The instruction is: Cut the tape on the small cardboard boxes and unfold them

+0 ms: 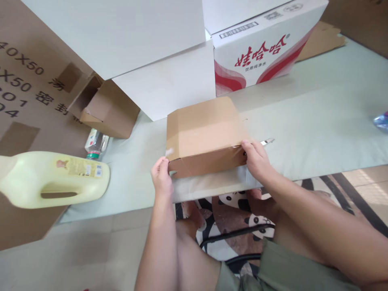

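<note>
A small brown cardboard box [209, 129] sits near the front edge of the cloth-covered table, its broad top facing up and a long side toward me. My left hand [162, 176] pinches its near left corner between thumb and fingers. At the near right corner, my right hand [257, 159] has its thumb on the upper edge and its other fingers mostly out of sight. From behind that hand a utility knife [266, 142] pokes out to the right, blade tip away from the box; its handle is mostly hidden by the hand.
White cartons [178, 72] and a red-and-white water carton [257, 56] stand behind the box. An open brown carton [112, 107], a clear bottle [96, 143] and a pale yellow jug [87, 186] are to the left. A bottle [382, 121] lies at the far right.
</note>
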{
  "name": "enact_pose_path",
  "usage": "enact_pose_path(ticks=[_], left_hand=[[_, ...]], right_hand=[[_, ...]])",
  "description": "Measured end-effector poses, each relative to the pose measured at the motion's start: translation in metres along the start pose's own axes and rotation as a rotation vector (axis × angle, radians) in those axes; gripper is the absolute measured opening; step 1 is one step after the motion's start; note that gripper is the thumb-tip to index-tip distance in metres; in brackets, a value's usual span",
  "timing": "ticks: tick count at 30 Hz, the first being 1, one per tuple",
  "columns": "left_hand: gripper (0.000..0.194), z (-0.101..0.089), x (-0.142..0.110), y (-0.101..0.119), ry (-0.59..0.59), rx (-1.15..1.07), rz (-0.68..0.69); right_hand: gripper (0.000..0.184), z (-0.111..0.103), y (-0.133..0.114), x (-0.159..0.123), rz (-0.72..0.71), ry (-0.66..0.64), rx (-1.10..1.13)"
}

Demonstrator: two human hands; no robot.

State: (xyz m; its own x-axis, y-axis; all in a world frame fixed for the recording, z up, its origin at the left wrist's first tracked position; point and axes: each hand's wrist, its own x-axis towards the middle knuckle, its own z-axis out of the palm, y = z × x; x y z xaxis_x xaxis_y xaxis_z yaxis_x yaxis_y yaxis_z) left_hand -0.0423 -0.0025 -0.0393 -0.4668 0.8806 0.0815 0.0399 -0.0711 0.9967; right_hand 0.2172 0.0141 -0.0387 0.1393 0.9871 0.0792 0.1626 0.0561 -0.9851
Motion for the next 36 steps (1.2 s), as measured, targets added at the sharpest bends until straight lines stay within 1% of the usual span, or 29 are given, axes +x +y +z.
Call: enact_pose_path(ticks=[10,20,26,31,33,36], left_hand=[[0.032,0.0,0.001,0.0,0.002,0.031,-0.018],[0.032,0.0,0.001,0.0,0.008,-0.007,-0.022],[0.025,0.003,0.005,-0.002,0.069,-0.079,-0.055],[0.015,-0.001,0.011,-0.004,0.252,-0.027,0.006],[0.021,-0.005,0.013,-0.006,0.274,0.04,0.003],[0.034,-0.009,0.015,-0.008,0.223,0.146,-0.021]], right_hand=[[0.029,0.0,0.001,0.0,0.019,0.001,0.004],[0.027,-0.001,0.003,0.0,0.016,-0.007,0.002],[0.023,-0.002,0.001,0.001,0.032,0.017,0.03],[0.025,-0.004,0.001,0.002,0.013,0.069,0.078],[0.025,-0.005,0.001,0.002,0.001,0.078,0.079],[0.023,-0.007,0.003,0.002,0.001,0.086,0.066]])
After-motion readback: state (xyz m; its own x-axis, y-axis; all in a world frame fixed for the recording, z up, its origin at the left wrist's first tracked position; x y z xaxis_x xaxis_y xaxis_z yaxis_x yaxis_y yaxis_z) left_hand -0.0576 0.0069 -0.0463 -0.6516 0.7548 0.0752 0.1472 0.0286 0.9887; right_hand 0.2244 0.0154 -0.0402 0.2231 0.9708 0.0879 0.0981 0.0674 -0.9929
